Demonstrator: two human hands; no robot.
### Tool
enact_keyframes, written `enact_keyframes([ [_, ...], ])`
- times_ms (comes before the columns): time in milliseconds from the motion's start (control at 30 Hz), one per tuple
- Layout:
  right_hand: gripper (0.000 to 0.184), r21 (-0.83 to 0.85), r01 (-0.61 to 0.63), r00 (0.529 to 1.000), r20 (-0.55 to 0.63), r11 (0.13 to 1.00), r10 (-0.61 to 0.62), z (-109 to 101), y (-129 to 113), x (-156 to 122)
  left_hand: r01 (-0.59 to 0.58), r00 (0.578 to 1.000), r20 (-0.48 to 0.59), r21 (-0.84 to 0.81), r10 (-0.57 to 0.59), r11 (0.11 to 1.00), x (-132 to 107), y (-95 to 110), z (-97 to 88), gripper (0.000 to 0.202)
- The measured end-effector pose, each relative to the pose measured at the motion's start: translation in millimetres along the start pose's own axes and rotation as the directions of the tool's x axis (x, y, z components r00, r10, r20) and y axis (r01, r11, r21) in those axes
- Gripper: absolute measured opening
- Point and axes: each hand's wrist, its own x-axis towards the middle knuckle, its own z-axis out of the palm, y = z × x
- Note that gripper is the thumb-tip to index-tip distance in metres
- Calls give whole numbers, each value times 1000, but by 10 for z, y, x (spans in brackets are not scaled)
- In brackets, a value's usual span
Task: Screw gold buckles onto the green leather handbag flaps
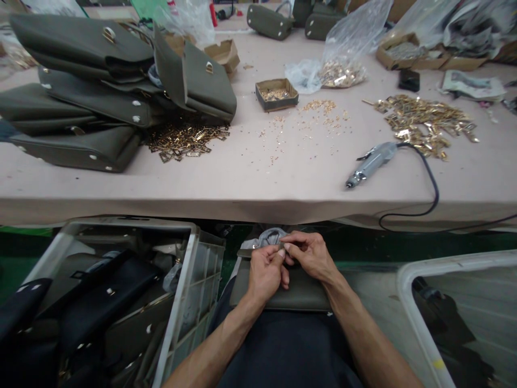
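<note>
An olive-green handbag [307,296] lies across my lap, its flap end pointing towards the table. Over its upper part, my left hand [266,269] is closed, thumb and fingertips pinching a small olive piece of the bag. My right hand [309,253] meets it from the other side, its thumb and fingers pinched on the same spot. Whatever small part may sit between the fingertips is hidden. Crumpled clear plastic [271,236] shows just beyond the hands, at the bag's opening.
On the table [242,183] lie a grey electric screwdriver [371,164] with a cord, gold metal plates [428,121], dark gold frames [189,141], and a small box [277,96] of screws. Stacked handbags [89,102] stand left. Crates [196,291] flank my lap.
</note>
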Motion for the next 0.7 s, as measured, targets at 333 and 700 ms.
enact_keyframes([
  [333,17,10,23,1000,-8,1000,-23,10,3,-49,-112,985,-97,274,143,955,-109,146,94,41],
  [700,15,156,-88,993,-66,984,99,75,62,-36,-131,967,-154,390,204,912,-108,158,126,43],
])
